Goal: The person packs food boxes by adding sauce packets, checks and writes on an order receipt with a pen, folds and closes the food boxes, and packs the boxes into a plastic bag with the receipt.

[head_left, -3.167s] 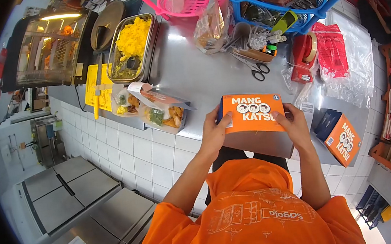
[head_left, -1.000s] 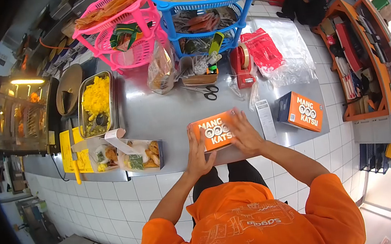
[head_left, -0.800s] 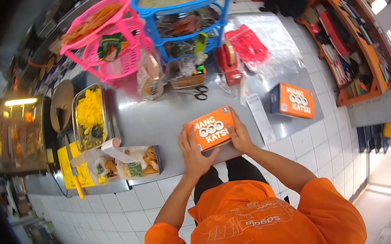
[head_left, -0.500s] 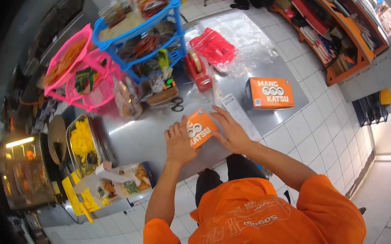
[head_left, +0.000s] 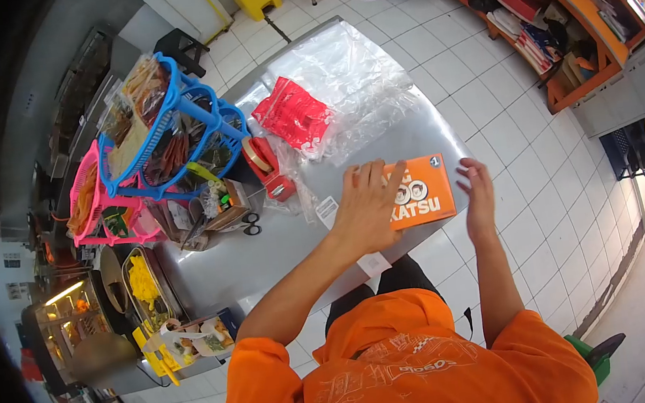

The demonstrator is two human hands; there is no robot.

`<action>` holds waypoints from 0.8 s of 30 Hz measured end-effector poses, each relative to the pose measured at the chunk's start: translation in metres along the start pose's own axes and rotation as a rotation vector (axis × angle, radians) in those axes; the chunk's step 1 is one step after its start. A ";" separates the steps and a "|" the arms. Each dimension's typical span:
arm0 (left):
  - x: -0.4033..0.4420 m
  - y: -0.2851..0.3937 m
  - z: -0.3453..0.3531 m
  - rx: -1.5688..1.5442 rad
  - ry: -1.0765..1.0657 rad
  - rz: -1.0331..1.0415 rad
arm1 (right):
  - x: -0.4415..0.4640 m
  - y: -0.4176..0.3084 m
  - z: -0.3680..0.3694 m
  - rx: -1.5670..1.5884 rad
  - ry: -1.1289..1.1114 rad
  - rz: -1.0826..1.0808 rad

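An orange box point(head_left: 425, 194) with white "KATSU" lettering lies near the right edge of the steel table. My left hand point(head_left: 367, 206) grips its left side, the thumb over the printed top and the palm covering part of the lettering. Just off the box's right side is my right hand point(head_left: 479, 198), raised, fingers apart, holding nothing. A white printed paper strip point(head_left: 375, 263) runs under my left hand and forearm. Only one orange box shows; whether another sits beneath it I cannot tell.
Clear plastic sheets point(head_left: 354, 62) and a red plastic packet point(head_left: 293, 117) cover the table's far part. Left of them are a red tape dispenser point(head_left: 270, 172), black scissors point(head_left: 251, 224) and blue basket tiers point(head_left: 136, 175). A yellow food tray point(head_left: 145, 285) stands at left.
My hands have moved right. The box that was between them is no longer at its former spot; my left hand is now at the right-hand box position. My right hand is off any box. The view has turned.
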State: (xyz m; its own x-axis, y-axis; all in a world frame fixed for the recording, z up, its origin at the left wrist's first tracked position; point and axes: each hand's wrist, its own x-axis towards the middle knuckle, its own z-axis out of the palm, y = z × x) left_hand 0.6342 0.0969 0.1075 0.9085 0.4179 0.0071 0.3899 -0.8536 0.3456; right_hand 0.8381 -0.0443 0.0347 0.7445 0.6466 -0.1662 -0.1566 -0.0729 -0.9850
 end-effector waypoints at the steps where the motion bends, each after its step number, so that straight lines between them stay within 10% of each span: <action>1: 0.001 0.004 -0.006 -0.043 0.105 -0.034 | 0.003 0.005 0.000 0.058 -0.101 0.078; 5: -0.043 -0.012 0.046 -0.725 0.438 -0.492 | 0.003 0.013 0.013 0.102 -0.208 0.284; 9: -0.050 -0.017 0.065 -1.716 0.129 -0.769 | 0.009 0.020 0.021 0.171 -0.297 0.389; 16: -0.015 -0.024 0.095 -1.293 0.212 -0.828 | 0.034 0.018 0.002 0.382 -0.485 0.480; 24: -0.033 -0.001 0.070 -1.578 0.518 -0.819 | 0.024 -0.019 0.033 0.227 -0.436 0.386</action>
State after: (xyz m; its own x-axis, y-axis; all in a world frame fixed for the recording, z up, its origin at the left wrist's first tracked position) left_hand 0.6144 0.0621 0.0412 0.3383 0.8282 -0.4467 -0.1071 0.5055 0.8561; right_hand 0.8375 -0.0021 0.0508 0.2807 0.8599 -0.4264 -0.5308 -0.2310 -0.8154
